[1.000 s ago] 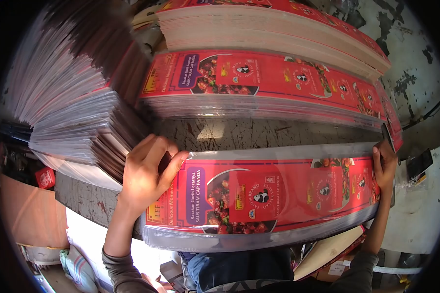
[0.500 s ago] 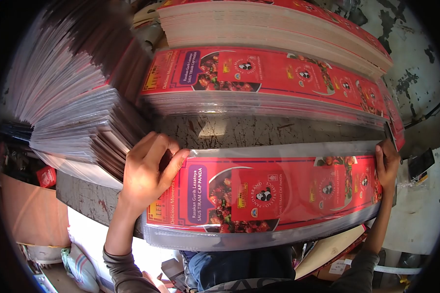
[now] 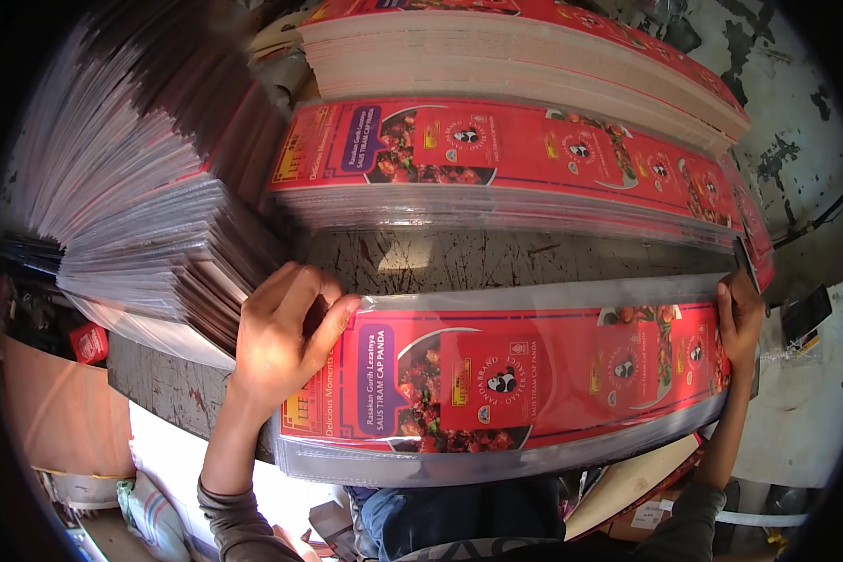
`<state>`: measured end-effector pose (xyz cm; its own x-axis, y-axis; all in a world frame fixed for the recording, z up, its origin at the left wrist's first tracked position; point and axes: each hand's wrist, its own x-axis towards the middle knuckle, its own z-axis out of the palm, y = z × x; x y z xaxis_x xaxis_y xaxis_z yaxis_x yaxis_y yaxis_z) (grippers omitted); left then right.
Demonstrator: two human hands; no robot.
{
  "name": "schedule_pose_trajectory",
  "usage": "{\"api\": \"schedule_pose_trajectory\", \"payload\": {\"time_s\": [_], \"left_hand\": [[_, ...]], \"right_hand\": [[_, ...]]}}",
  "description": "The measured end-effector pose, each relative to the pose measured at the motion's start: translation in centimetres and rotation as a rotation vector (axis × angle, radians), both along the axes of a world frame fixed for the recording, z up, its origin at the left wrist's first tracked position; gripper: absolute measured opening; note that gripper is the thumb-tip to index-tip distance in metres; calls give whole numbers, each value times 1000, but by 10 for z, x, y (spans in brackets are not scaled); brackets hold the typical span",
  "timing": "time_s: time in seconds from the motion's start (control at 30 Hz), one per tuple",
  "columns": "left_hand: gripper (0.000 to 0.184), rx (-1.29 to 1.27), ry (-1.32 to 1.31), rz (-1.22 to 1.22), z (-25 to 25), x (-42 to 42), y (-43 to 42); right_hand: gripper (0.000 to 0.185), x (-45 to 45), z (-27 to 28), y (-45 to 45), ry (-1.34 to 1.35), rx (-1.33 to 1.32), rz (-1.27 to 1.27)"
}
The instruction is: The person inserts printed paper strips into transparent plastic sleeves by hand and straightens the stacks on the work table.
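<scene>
A stack of long red printed sheets [image 3: 496, 379] in clear plastic lies along the near edge of the table. At the stack's far left corner, my left hand [image 3: 290, 332] grips the sheets, thumb on top and fingers curled behind. Around the right end closes my right hand [image 3: 742, 318], its fingers partly hidden. A thin dark, blade-like piece [image 3: 746, 260] sticks up by the right fingers; whether that hand holds it I cannot tell. Beyond a strip of bare tabletop lies a second stack of plastic-covered red sheets [image 3: 496, 155].
A thick stack of red-topped paper sheets [image 3: 525, 61] stands at the back. Fanned plastic-covered sheets [image 3: 150, 206] fill the left side, close to my left hand. The dark, scratched tabletop [image 3: 440, 258] shows between the stacks. A white sack [image 3: 155, 515] lies below, at lower left.
Both hands keep their hold at the two ends of the near stack. The view has shifted very slightly; nothing was let go or newly taken.
</scene>
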<state>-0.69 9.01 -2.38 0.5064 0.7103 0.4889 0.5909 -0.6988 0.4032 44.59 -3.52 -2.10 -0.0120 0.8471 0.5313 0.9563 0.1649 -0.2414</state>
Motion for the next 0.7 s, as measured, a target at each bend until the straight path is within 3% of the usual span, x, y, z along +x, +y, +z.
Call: {"api": "schedule_pose_trajectory", "payload": {"time_s": [0.57, 0.7], "left_hand": [[15, -22, -1, 9, 2, 0, -1], [18, -15, -92, -1, 0, -6, -2]], "right_hand": [[24, 3, -1, 1, 43, -81, -67], [28, 5, -3, 1, 67, 34, -45]]}}
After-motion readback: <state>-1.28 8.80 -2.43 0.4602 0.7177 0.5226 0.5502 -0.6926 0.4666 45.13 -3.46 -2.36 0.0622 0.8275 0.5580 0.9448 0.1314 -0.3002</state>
